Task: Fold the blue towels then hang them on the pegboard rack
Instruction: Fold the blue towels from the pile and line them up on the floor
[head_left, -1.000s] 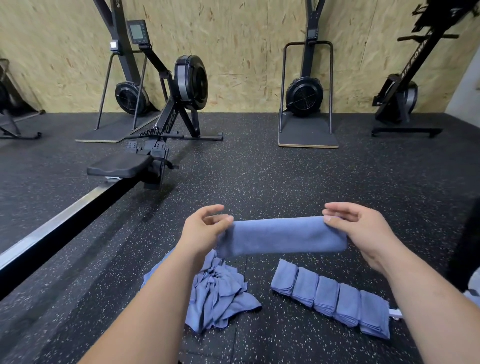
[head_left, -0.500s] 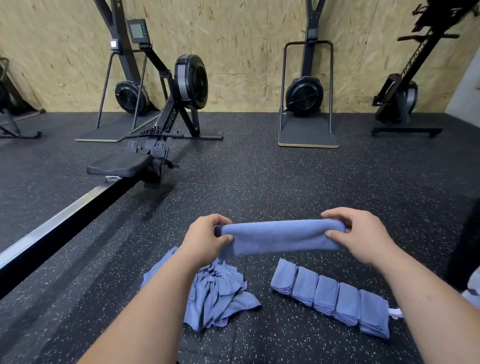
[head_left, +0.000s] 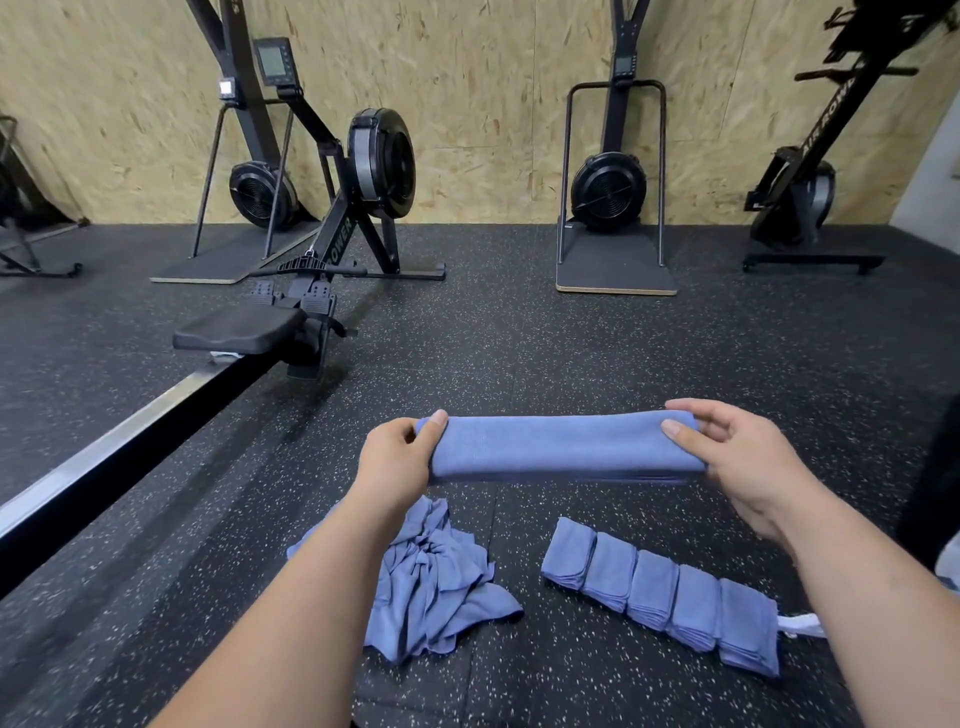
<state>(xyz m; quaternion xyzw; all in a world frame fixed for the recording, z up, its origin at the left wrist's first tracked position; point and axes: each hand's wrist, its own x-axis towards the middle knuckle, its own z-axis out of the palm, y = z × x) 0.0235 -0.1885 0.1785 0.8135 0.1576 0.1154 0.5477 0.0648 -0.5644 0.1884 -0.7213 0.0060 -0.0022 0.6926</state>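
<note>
The left hand (head_left: 395, 457) pinched one end of a long folded blue towel (head_left: 561, 447), with the thumb laid on top. The right hand (head_left: 727, 457) pinched the other end, the thumb on the near face and the fingers over the far edge. The towel was stretched level between both hands, over the speckled floor (head_left: 571, 353). Just below the left hand lay a crumpled heap of towels (head_left: 436, 587). Below the right hand lay a row of folded towels (head_left: 660, 597), five of them side by side and touching. Far beyond the grip, to the left, stood a rowing machine (head_left: 332, 249). More machines stood along the wooden wall (head_left: 493, 104).
</note>
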